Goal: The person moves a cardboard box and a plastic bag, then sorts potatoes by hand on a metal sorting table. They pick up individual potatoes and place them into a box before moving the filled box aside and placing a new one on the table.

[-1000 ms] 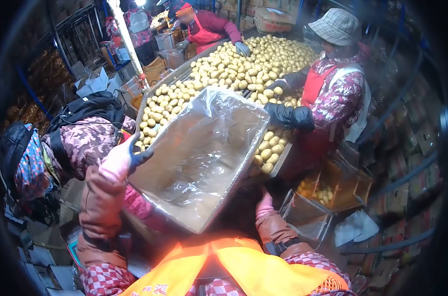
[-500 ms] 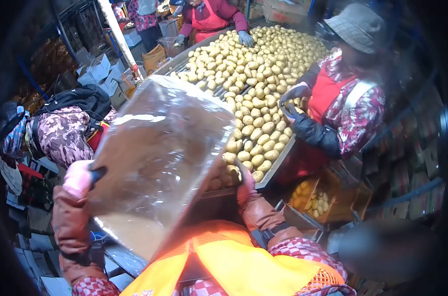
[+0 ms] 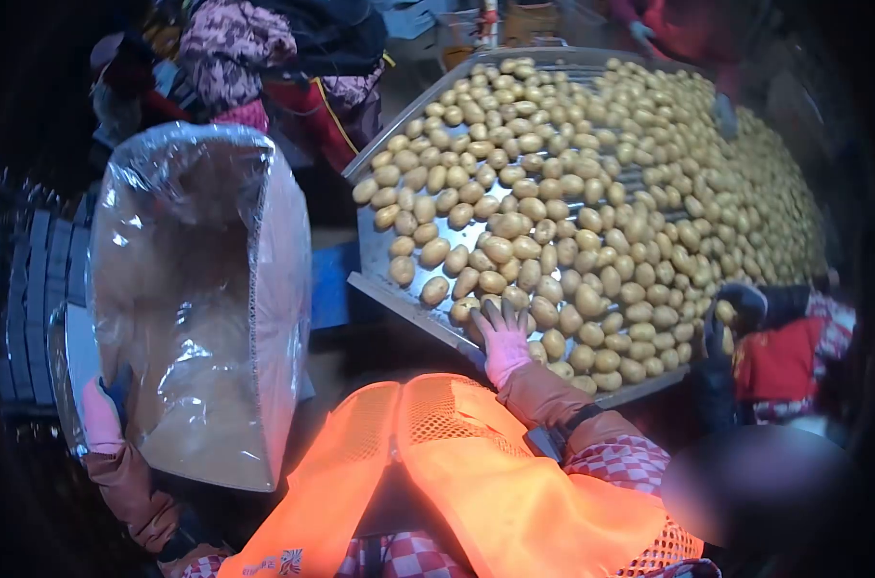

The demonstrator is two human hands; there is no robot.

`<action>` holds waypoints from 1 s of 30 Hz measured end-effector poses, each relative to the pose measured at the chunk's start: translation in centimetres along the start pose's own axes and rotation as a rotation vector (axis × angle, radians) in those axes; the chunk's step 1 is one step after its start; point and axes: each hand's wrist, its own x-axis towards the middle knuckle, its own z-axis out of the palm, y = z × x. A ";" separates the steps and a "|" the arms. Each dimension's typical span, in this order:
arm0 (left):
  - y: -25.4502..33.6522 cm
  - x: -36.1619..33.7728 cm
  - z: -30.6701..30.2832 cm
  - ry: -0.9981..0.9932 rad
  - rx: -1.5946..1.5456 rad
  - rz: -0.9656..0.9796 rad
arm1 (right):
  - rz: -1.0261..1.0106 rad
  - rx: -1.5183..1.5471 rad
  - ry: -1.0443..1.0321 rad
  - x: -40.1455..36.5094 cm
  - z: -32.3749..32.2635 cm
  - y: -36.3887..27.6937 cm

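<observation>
My left hand [image 3: 102, 416], in a pink glove with dark fingers, grips the left edge of a cardboard box [image 3: 285, 318] lined with clear plastic. The box is tilted with its open side towards me, and only its brown inside and the liner show in it. My right hand [image 3: 506, 351], gloved alike, lies with fingers spread on the potatoes [image 3: 572, 222] at the near edge of a metal sorting table [image 3: 401, 304]. The potatoes lie loose over the table, thickest towards the right.
A bent-over person in a camouflage top [image 3: 235, 58] is beyond the box. At the right, a co-worker's dark-gloved hand [image 3: 736, 306] is among the potatoes. Another person in red [image 3: 683, 34] stands at the far side. Stacked grey cartons [image 3: 42, 299] are at the left.
The lined box has swung left, away from the front of the table, with my left hand still on it. My right hand, earlier beside the box's right edge, now lies spread on potatoes.
</observation>
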 end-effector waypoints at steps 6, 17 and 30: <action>9.2 -8.3 4.6 -0.238 0.307 0.004 | -0.023 0.030 -0.017 0.2 -0.5 0.0; 12.1 -0.2 29.2 -0.518 0.426 -0.031 | 0.031 0.039 -0.059 0.5 -0.6 0.1; 17.8 2.1 55.5 -0.841 0.106 0.046 | 0.192 -0.013 -0.220 2.1 -1.6 -1.7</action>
